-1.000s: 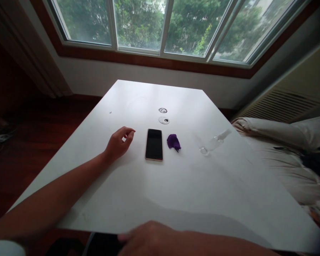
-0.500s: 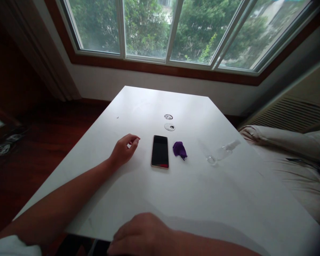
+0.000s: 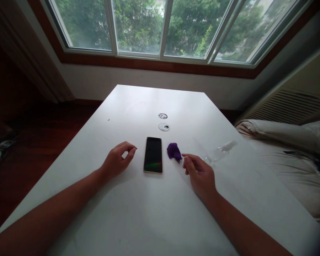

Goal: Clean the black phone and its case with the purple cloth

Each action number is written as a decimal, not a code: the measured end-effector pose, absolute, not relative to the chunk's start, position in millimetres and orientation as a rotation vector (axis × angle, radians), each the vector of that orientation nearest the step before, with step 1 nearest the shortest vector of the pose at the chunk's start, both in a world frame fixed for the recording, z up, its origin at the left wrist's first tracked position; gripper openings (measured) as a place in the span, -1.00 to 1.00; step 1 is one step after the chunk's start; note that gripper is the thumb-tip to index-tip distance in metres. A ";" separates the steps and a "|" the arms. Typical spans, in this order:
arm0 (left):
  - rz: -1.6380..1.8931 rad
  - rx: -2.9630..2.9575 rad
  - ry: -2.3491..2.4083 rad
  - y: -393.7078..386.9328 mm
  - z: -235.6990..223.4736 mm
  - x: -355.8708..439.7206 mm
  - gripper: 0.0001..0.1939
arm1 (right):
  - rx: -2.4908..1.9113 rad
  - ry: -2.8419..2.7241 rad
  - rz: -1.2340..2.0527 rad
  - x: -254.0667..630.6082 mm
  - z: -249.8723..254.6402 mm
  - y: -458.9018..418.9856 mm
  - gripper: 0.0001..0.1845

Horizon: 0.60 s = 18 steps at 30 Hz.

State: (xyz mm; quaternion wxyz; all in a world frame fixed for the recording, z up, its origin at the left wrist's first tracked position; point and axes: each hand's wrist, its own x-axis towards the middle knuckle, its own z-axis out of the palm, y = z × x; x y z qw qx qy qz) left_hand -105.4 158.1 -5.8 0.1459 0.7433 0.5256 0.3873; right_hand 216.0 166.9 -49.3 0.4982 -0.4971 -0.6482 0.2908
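Purple cloth (image 3: pixel 174 151) lies crumpled just beyond the right hand (image 3: pixel 200 174), whose loosely curled fingers (image 3: pixel 188 156) hold nothing. Left hand (image 3: pixel 116 161), fingers bent and empty, rests left of a dark phone (image 3: pixel 153 155) on the white counter (image 3: pixel 149 213).

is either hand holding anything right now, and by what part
Nothing is held. The left hand rests on the table beside the phone; the right hand is empty, fingertips near the purple cloth.

Both forearms run off the bottom edge; the clear bottle (image 3: pixel 220 153) at three o'clock is too faint to make out.
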 end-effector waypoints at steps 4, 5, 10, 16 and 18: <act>1.052 2.239 1.446 158.9 -6.7 -104.4 -0.88 | -1.337 -1.467 0.816 209.2 -49.9 175.5 -0.64; 1.037 2.266 1.435 159.0 -6.7 -104.6 -0.88 | -1.348 -1.451 0.836 207.9 -49.6 176.9 -0.62; 0.920 2.440 1.386 157.1 -6.6 -104.2 -0.83 | -1.373 -1.407 0.915 205.8 -48.7 178.9 -0.56; 0.802 2.612 1.301 153.3 -7.4 -101.2 -0.78 | -1.388 -1.425 0.938 204.3 -46.8 176.1 -0.57; 0.786 2.629 1.304 153.0 -8.2 -101.5 -0.76 | -1.379 -1.435 0.946 203.4 -46.8 175.3 -0.58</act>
